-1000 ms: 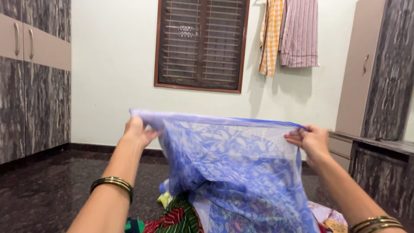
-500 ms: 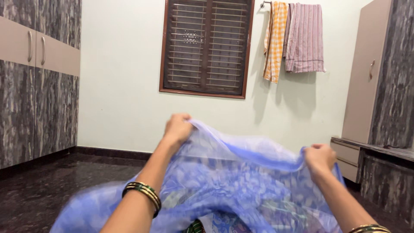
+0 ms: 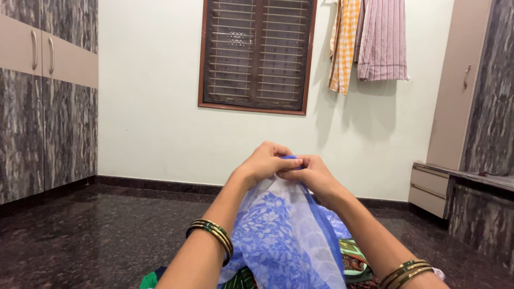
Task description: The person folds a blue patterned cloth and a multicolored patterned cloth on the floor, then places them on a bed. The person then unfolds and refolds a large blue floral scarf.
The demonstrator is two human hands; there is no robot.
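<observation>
Head view: I have both hands raised in front of me, meeting at the middle of the frame. My left hand (image 3: 263,160) and right hand (image 3: 313,175) are touching, and the fingers (image 3: 292,160) of both are pinched together on the top edge of a blue and white printed cloth (image 3: 281,235) — the two held corners sit one against the other. The cloth is thin and sheer, with a solid blue border down its right side, and it hangs straight down from the grip between my forearms, out of the bottom of the frame.

Green and gold bangles (image 3: 213,235) ring my left wrist, and a similar set shows on the right at the lower edge. Under the hanging cloth lies a pile of other clothes (image 3: 354,260), green and dark red — it rests on the dark polished floor (image 3: 80,230).

Ahead is a white wall with a brown barred window (image 3: 256,56); a yellow checked towel (image 3: 344,45) and a pink striped one (image 3: 383,40) hang beside it. Grey marbled cupboards (image 3: 45,101) stand to the left.
</observation>
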